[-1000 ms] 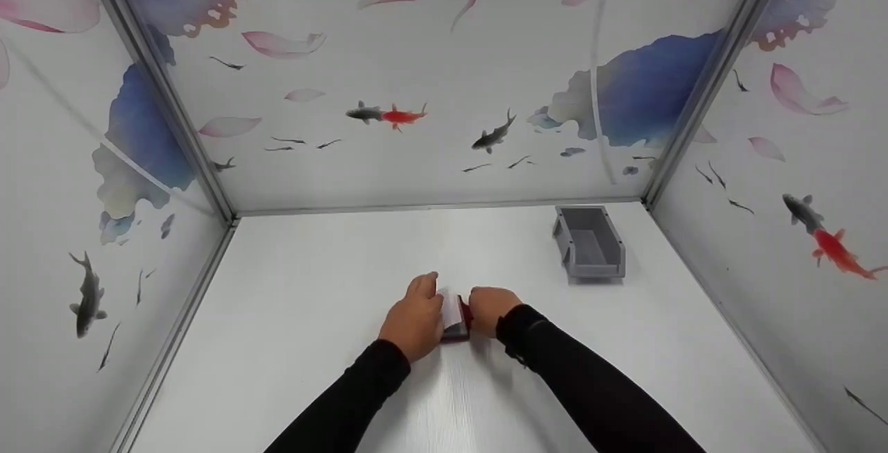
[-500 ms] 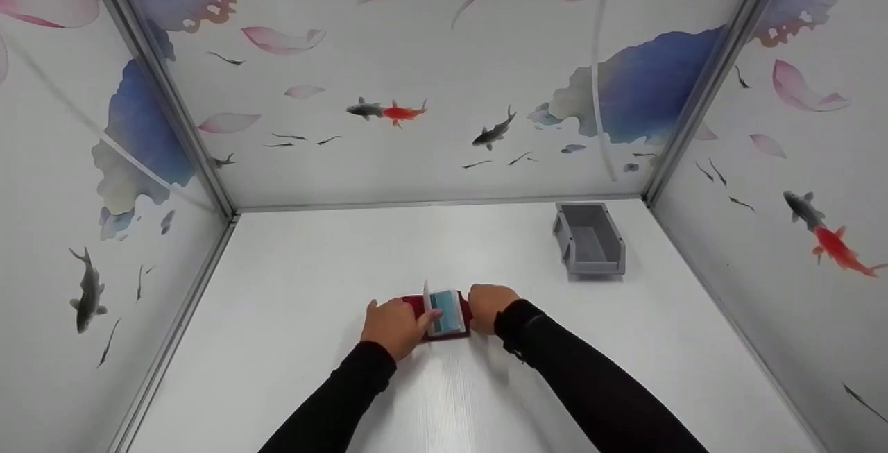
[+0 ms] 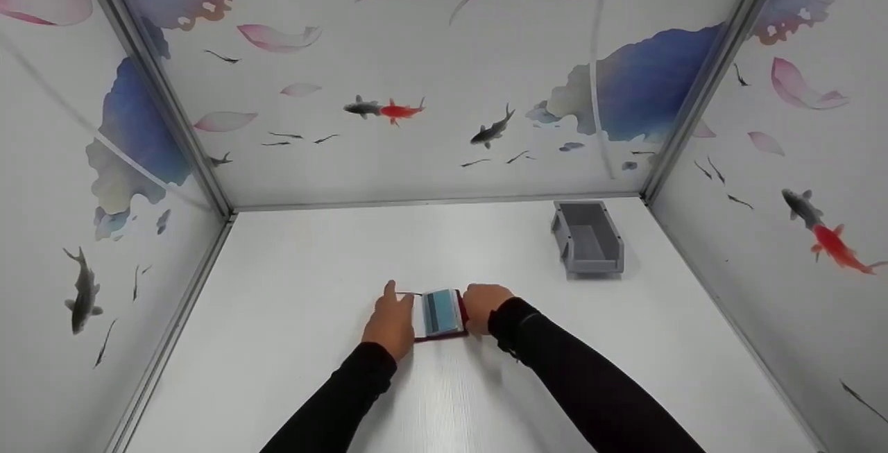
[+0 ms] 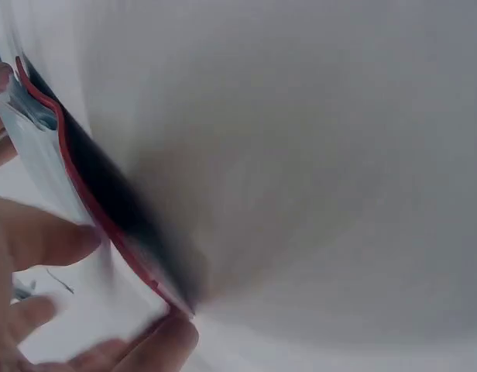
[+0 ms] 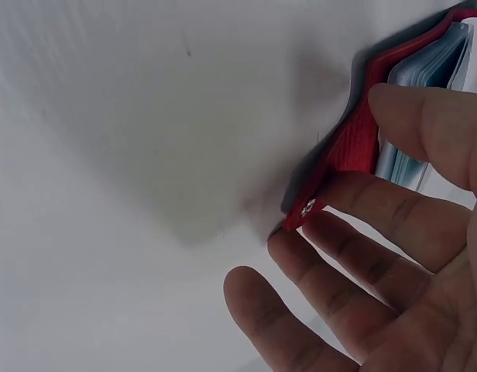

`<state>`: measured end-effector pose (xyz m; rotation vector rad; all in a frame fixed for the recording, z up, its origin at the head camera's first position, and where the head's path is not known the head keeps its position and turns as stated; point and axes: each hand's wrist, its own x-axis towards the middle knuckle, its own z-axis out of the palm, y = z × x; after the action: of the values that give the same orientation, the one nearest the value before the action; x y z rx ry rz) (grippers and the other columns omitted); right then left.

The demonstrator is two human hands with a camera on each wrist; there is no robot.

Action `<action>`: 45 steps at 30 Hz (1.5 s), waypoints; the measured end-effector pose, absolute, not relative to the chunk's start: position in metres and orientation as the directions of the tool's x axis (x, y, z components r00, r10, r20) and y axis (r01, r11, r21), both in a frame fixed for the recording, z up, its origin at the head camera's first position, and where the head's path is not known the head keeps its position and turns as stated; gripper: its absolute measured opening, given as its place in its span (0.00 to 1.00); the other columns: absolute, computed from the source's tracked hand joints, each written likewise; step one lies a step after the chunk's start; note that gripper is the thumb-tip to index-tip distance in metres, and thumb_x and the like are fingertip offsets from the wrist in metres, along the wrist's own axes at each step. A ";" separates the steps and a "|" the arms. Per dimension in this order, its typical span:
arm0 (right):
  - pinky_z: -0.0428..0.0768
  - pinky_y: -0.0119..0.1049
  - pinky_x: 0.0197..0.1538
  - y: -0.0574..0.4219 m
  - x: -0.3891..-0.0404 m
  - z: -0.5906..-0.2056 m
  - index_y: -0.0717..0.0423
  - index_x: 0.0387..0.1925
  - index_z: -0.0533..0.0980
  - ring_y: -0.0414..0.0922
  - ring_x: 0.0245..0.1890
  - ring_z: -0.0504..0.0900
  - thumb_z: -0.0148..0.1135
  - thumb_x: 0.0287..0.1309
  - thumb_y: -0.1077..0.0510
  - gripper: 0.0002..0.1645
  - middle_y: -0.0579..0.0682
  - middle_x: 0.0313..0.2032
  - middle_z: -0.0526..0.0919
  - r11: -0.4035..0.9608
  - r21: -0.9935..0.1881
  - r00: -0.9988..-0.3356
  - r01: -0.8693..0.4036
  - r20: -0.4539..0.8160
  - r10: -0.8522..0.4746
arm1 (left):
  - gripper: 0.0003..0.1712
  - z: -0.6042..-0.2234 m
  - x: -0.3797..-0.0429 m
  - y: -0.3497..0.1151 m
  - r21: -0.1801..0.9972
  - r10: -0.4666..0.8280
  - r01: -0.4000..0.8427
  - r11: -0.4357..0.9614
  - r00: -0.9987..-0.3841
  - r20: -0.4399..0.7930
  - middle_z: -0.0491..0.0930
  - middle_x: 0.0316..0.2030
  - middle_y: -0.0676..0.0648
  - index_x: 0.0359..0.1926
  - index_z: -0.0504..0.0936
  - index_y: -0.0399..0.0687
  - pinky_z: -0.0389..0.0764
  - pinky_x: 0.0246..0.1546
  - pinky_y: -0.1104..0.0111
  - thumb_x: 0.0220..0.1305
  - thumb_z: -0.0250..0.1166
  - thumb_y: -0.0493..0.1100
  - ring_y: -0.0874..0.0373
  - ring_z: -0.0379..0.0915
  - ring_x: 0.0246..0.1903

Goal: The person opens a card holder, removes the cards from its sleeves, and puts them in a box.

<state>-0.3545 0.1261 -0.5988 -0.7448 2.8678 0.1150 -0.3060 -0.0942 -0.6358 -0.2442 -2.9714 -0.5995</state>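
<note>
A red card holder (image 3: 442,337) lies spread on the white table between the hands. Clear plastic sleeves with a blue card (image 3: 444,311) show on its right half; the left half looks white. My left hand (image 3: 390,321) holds the left cover, its thumb on the inner side and a fingertip at the corner in the left wrist view. On the other side my right hand (image 3: 485,309) holds the red flap (image 5: 356,151), which carries a metal snap (image 5: 307,207). In the right wrist view the thumb touches the red cover, and the outer fingers extend past the flap.
A grey plastic bin (image 3: 590,238) stands at the back right of the table (image 3: 305,259). Walls printed with fish and petals (image 3: 444,161) enclose the table at the back and both sides.
The left hand has moved left, away from the right hand. A raised white leaf has gone over to the left, and the blue card now shows fully. The right hand stays in nearly the same place.
</note>
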 end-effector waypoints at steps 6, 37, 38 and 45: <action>0.93 0.47 0.51 0.124 -0.354 -0.602 0.60 0.38 0.88 0.50 0.37 0.87 0.80 0.64 0.53 0.13 0.55 0.41 0.91 0.860 0.058 -0.848 -0.507 -0.209 -0.487 | 0.14 -0.645 -0.308 -0.088 0.211 0.274 0.333 0.919 -0.925 0.264 0.87 0.57 0.35 0.51 0.92 0.37 0.91 0.59 0.54 0.70 0.71 0.22 0.42 0.86 0.59; 0.92 0.44 0.53 0.123 -0.339 -0.576 0.58 0.40 0.89 0.47 0.38 0.84 0.85 0.56 0.54 0.15 0.53 0.42 0.90 0.844 0.062 -0.829 -0.532 -0.239 -0.505 | 0.48 -0.621 -0.308 -0.087 0.475 0.236 0.233 0.848 -0.970 0.055 0.84 0.61 0.37 0.86 0.67 0.46 0.90 0.55 0.51 0.72 0.77 0.44 0.51 0.84 0.44; 0.92 0.44 0.52 0.124 -0.339 -0.576 0.58 0.40 0.89 0.47 0.37 0.84 0.85 0.57 0.54 0.15 0.53 0.42 0.90 0.849 0.055 -0.831 -0.526 -0.244 -0.500 | 0.46 -0.622 -0.307 -0.089 0.485 0.231 0.229 0.844 -0.971 0.057 0.83 0.60 0.37 0.85 0.69 0.45 0.90 0.53 0.51 0.71 0.76 0.42 0.52 0.82 0.42; 0.92 0.44 0.50 0.124 -0.338 -0.576 0.60 0.40 0.88 0.45 0.34 0.79 0.84 0.58 0.53 0.16 0.53 0.44 0.88 0.878 0.033 -0.849 -0.477 -0.273 -0.451 | 0.22 -0.634 -0.296 -0.100 0.445 0.121 0.159 0.881 -0.986 0.113 0.78 0.62 0.35 0.60 0.90 0.34 0.89 0.59 0.54 0.71 0.78 0.43 0.48 0.78 0.57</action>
<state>-0.3385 0.1241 -0.5763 -0.7025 2.7908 0.1446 -0.2964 -0.0997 -0.6340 -0.2218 -2.9676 -0.7126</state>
